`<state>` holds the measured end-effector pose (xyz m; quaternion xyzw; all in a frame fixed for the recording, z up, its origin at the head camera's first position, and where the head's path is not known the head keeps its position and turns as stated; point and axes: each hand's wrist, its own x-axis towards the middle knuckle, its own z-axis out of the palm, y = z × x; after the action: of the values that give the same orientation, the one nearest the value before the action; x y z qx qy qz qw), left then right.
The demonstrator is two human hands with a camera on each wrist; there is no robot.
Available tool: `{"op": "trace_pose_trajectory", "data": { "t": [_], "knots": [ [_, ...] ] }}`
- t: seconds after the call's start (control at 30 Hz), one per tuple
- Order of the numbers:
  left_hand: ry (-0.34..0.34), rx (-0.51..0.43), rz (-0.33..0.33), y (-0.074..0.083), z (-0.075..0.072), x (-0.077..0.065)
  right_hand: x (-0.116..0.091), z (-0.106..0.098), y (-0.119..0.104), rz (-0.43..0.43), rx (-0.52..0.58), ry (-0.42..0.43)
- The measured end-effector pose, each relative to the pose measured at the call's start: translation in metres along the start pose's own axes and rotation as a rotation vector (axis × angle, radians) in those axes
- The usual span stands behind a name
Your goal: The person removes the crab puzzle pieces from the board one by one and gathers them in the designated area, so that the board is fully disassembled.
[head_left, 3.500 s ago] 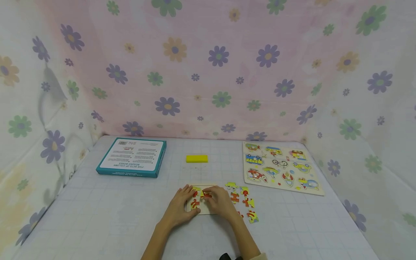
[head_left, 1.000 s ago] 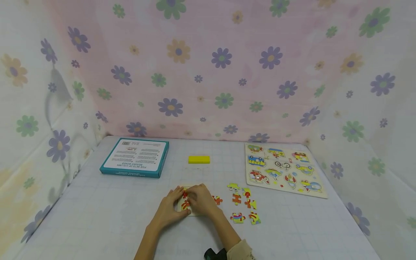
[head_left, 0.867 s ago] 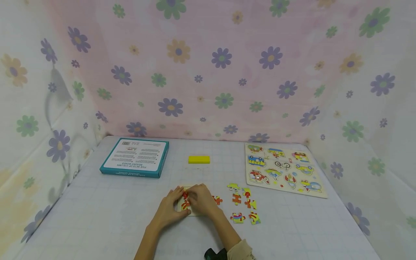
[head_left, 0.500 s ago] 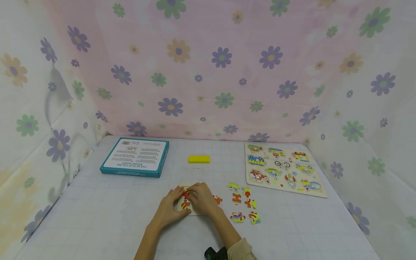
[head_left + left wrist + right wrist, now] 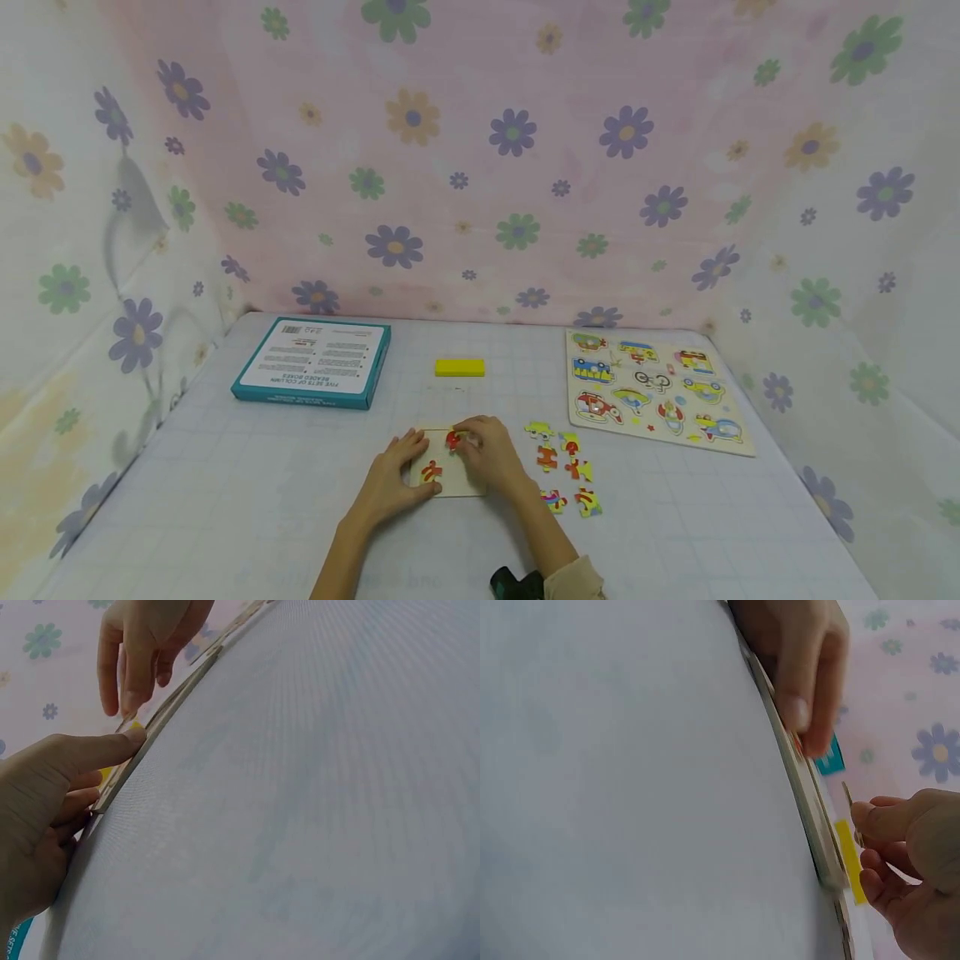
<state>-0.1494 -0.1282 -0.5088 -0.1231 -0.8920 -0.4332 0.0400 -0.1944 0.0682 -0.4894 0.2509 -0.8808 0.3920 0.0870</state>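
Note:
A small wooden puzzle board (image 5: 462,485) lies in front of the person, with a red-and-yellow puzzle piece (image 5: 431,472) on its lower left. The left hand (image 5: 392,477) holds the board's left side, fingers at the far edge and thumb at the near edge; the left wrist view shows that thumb (image 5: 112,748) on the rim. Above the board's far part, the right hand (image 5: 491,457) pinches a red puzzle piece (image 5: 453,440) between thumb and fingers. In the right wrist view this thin piece (image 5: 847,793) is seen edge-on, raised off the board.
Several loose puzzle pieces (image 5: 547,458) lie right of the board, one partly behind the right forearm. Behind are a yellow block (image 5: 460,368), a teal-edged box (image 5: 311,362) at left and a vehicle peg board (image 5: 660,392) at right. A dark object (image 5: 517,583) sits at the right sleeve.
The right hand has moved right, taking the red piece away from the board's upper left. The board shifted left earlier. Its middle is now uncovered, and the left hand has stayed in place lately.

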Motion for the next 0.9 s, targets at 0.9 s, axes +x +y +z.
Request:
{"op": "trace_pose_trajectory", "data": {
  "t": [0.9],
  "knots": [
    [0.009,-0.030,-0.017,0.001,0.001,-0.001,-0.011,-0.044,0.034,0.279,-0.110,-0.040]
  ]
}}
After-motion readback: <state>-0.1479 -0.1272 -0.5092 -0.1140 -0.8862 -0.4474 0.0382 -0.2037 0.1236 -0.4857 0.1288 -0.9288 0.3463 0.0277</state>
